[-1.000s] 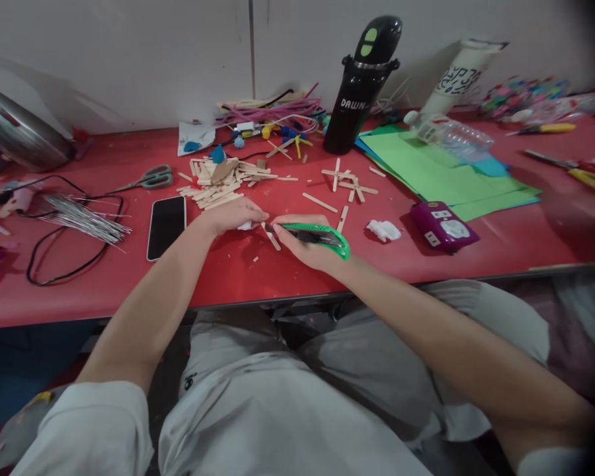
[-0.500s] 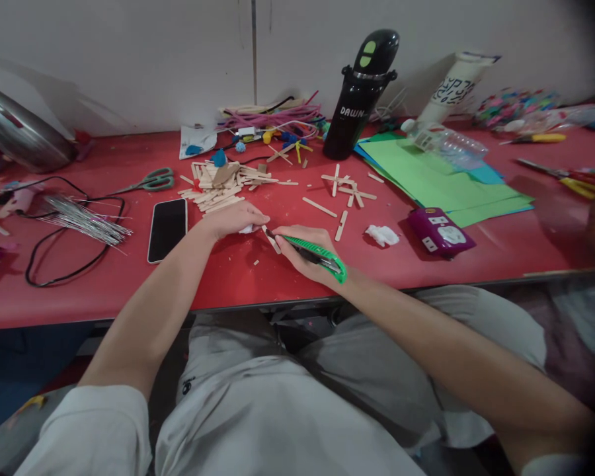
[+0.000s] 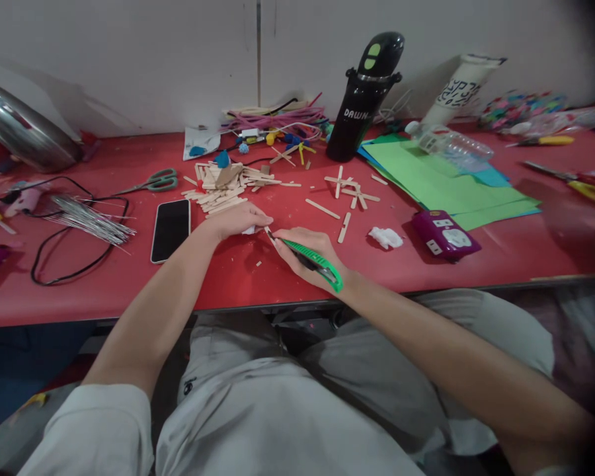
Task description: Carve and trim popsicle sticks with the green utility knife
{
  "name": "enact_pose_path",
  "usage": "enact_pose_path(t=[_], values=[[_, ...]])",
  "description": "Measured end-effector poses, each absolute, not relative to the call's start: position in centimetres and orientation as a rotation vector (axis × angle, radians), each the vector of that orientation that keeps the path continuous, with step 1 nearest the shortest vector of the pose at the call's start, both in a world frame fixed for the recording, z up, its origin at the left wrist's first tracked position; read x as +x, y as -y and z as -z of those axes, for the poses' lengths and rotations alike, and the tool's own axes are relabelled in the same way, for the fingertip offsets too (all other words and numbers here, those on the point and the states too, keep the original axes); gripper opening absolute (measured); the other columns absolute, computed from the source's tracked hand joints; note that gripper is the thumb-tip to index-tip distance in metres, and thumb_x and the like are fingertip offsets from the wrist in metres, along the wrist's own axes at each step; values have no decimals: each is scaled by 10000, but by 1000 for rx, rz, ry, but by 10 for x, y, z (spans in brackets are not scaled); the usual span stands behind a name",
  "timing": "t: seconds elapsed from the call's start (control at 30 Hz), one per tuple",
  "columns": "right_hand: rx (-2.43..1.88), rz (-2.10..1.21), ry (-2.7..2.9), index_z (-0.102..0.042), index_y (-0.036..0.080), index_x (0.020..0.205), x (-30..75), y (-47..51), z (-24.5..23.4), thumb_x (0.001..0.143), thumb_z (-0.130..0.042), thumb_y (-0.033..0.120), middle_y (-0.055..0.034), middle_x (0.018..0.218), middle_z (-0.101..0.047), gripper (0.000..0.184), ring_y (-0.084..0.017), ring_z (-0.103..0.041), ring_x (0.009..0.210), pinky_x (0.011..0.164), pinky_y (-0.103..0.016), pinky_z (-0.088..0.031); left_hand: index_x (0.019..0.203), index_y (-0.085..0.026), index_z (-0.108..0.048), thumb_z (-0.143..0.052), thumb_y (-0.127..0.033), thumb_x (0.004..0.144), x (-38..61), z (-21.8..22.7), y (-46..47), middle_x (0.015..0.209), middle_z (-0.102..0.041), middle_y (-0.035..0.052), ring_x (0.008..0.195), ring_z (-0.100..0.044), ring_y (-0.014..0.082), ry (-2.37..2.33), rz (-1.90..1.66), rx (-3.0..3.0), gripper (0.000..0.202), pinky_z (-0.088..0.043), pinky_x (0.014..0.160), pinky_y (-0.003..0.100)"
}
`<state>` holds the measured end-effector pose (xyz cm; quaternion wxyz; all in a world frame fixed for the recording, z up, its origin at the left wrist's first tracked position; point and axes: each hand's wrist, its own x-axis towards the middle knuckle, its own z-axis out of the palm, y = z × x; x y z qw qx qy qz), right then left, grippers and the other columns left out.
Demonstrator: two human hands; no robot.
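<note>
My right hand [image 3: 311,254] is wrapped round a green box cutter [image 3: 320,262], its blade end angled up and left onto a small wooden craft stick [image 3: 268,233]. My left hand [image 3: 242,219] is closed at the upper end of that stick, fingertips pinched together. The lower part of the stick is hidden by my right fingers. A bit of white tissue [image 3: 249,230] shows under my left hand. Just behind it lies a pile of craft sticks [image 3: 223,188]. Small wood chips are scattered on the red table [image 3: 242,281] in front of my hands.
Left of my forearm lie a phone [image 3: 171,231], scissors [image 3: 161,180] and a bundle of thin wires [image 3: 92,221]. Crossed sticks [image 3: 350,188], a crumpled tissue [image 3: 385,237] and a purple power adapter [image 3: 446,235] are to the right. A black bottle [image 3: 359,109] stands behind, beside green paper sheets [image 3: 441,175].
My right hand and the box cutter have tilted slightly, the handle end dropping a little, and the fingers cover more of the stick. The whole view has shifted slightly.
</note>
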<state>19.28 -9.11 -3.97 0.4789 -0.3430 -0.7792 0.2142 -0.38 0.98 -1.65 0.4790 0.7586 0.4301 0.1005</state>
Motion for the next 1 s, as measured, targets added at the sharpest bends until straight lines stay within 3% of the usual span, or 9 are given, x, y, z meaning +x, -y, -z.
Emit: enact_pose_path(t=[0.17, 0.3, 0.4, 0.5, 0.57, 0.7, 0.83, 1.0], values=[[-894, -605, 1854, -669, 202, 833, 191, 92, 36, 949, -509, 344, -39, 758, -705, 242, -143, -649, 677, 710, -270, -526, 552, -175, -530, -598, -488, 804, -5, 19, -11, 501, -387, -36, 487, -320, 82, -1057, -259, 1857, 408, -239, 539, 267], [-970, -711, 1734, -692, 206, 858, 194, 88, 35, 912, -583, 359, -23, 748, -715, 196, -146, -660, 680, 701, -274, -538, 554, -175, -528, -605, -540, 802, -3, 18, -9, 489, -390, -34, 477, -329, 83, -1136, -286, 1861, 448, -247, 528, 262], [-1057, -922, 1569, -700, 207, 914, 201, 81, 36, 864, -655, 400, -3, 723, -702, 204, -135, -644, 648, 644, -268, -531, 565, -170, -540, -591, -611, 799, -2, 17, -8, 525, -447, -11, 481, -370, 86, -1248, -404, 1763, 502, -253, 509, 260], [-1021, -1205, 1284, -692, 201, 893, 210, 75, 33, 815, -690, 434, 20, 645, -647, 246, -116, -593, 578, 548, -244, -488, 579, -161, -583, -447, -684, 849, -4, 17, -10, 546, -463, 17, 474, -374, 94, -1239, -493, 1587, 604, -224, 470, 266], [-996, -1348, 1063, -680, 196, 860, 216, 72, 29, 772, -721, 414, 31, 612, -614, 238, -98, -552, 541, 498, -222, -446, 615, -152, -635, -444, -635, 864, -4, 18, -10, 559, -464, 22, 475, -352, 92, -1143, -520, 1530, 576, -207, 459, 268], [-988, -1557, 791, -611, 202, 765, 225, 69, 21, 737, -755, 346, 56, 527, -523, 206, -76, -458, 463, 413, -203, -359, 784, -152, -724, -630, -355, 764, -1, 11, -1, 682, -547, 21, 567, -404, 84, -916, -655, 1604, 224, -254, 501, 240], [-975, -1673, 594, -547, 202, 681, 225, 69, 14, 757, -740, 292, 60, 454, -473, 226, -60, -399, 402, 342, -173, -284, 1025, -188, -717, -631, -387, 820, 7, -1, 14, 581, -400, -45, 508, -327, 71, -813, -676, 1626, 299, -203, 484, 232], [-973, -1730, 421, -557, 174, 671, 222, 69, 9, 767, -746, 263, 55, 456, -501, 229, -21, -391, 373, 336, -105, -309, 931, -149, -702, -634, -452, 839, 10, -6, 19, 575, -435, -46, 514, -371, 68, -786, -583, 1726, 324, -253, 489, 222]])
